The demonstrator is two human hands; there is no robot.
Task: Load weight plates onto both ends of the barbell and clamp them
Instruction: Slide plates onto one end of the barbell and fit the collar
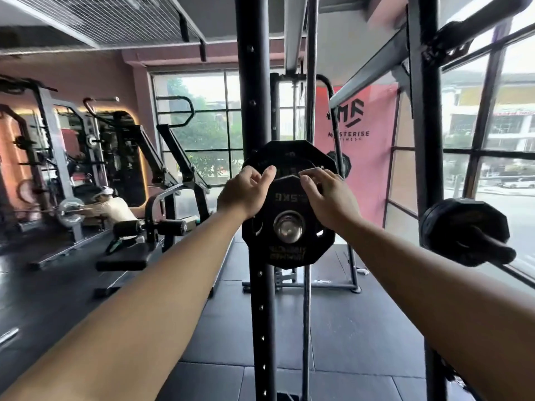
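Head view, looking forward along two bare forearms in a gym. A black ten-sided weight plate [289, 198] marked 5 KG hangs on a chrome peg [288, 227] fixed to a black rack upright [262, 314] in the middle of the scene. Its lettering reads upside down.

The left hand [246, 193] grips the plate's upper left rim, fingers [252, 175] curled around the edge and the thumb stretched across the top. The right hand [328, 198] holds the upper right rim, its fingers [311, 180] bent and hooked over the top edge.

Just behind and above sits a larger black plate [289, 151], partly covered by the front one.

To the right, near a tall window [506, 154], another black plate [451, 224] sits on a dark bar end [492, 251] that points towards the camera. A pink banner [370, 157] with a dark logo hangs farther back.

On the far left, a person in a pale top [113, 206] leans over a machine, with a padded bench [121, 260] nearer. Dark rubber tiles cover the floor [362, 342].
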